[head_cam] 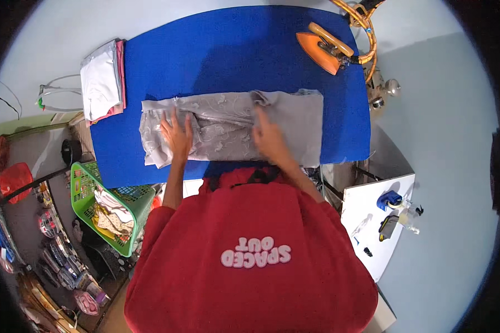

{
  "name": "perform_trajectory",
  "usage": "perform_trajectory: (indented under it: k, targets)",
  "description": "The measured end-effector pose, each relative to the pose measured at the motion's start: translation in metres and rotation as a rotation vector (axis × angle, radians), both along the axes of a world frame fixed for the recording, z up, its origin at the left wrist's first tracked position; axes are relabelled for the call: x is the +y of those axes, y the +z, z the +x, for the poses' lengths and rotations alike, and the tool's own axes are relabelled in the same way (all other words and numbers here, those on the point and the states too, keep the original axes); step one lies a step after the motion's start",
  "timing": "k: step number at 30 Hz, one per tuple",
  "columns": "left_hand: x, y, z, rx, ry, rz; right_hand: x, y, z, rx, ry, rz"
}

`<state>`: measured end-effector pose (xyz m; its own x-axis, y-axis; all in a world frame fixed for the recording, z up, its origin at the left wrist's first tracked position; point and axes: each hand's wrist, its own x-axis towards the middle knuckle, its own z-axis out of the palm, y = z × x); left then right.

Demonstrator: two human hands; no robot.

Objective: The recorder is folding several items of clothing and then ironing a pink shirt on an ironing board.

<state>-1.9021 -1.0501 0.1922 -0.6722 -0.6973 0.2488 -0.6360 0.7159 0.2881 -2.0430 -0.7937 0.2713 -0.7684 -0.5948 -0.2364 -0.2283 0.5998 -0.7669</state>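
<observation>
A grey embroidered garment (229, 135) lies folded in a long strip across a blue-covered ironing table (233, 50). My left hand (178, 135) rests on its left part, fingers spread. Over the garment right of its middle is my right hand (271, 137), slightly blurred, with a finger pointing at a small bunched fold near the upper edge; whether it pinches any cloth cannot be told. Creases run between the two hands, and the right end of the cloth is plain and flatter. An orange iron (323, 50) with a wooden handle lies at the table's upper right.
A stack of folded clothes (102, 83) sits at the table's left edge. The iron's thick hose (373, 37) hangs at the upper right. Below left stands a green plastic basket (137, 208) with clothes. A white side table (371, 262) at the right holds a blue tape dispenser (388, 200).
</observation>
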Motion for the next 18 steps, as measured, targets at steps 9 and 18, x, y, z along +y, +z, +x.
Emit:
perform_trajectory:
  k: [9,18]
  targets:
    - [0.085,0.01,-0.044,0.27,-0.035,1.597,-0.026,-0.025,0.005,-0.022,0.361,-0.229]
    - [0.119,0.006,-0.029,0.131,-0.336,0.833,0.047,-0.032,-0.042,0.647,-0.147,0.065]
